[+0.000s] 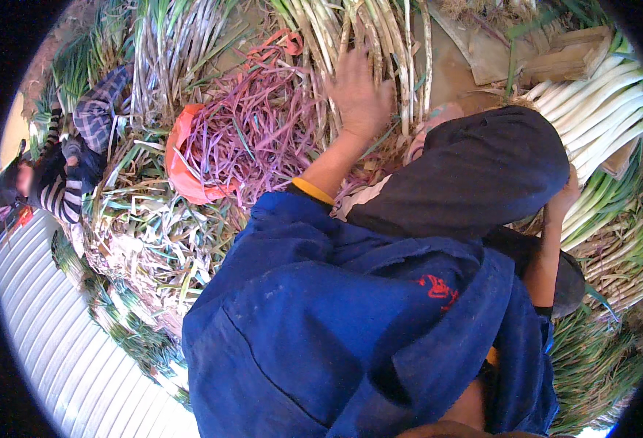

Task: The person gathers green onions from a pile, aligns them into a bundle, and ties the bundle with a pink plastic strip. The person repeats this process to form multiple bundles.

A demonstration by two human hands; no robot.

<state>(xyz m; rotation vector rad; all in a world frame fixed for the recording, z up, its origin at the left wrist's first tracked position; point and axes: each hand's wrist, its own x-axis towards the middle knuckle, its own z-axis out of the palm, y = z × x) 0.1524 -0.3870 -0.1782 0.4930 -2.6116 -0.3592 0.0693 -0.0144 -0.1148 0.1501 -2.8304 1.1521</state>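
My left hand (357,93), blurred, is over a spread of long spring onions (376,33) with soil on their pale stalks. Its thumb stands away from the fingers, and I see nothing held in it; whether it touches the stalks is unclear. By my raised knee is my right hand (565,194), its fingers mostly hidden behind the dark trouser leg (491,169). Beyond that knee lies a stack of cleaned white-stalked spring onions (595,117). Left of my left forearm, a heap of thin purple strips (261,126) spills from a red plastic bag (182,156).
Loose leaf trimmings (163,230) cover the ground at left. Another person (69,175) in striped sleeves is at the far left, near a ridged pale sheet (80,328). More onions (182,55) lie at the back. Wooden boards (565,57) sit at back right, green bundles (595,361) at lower right.
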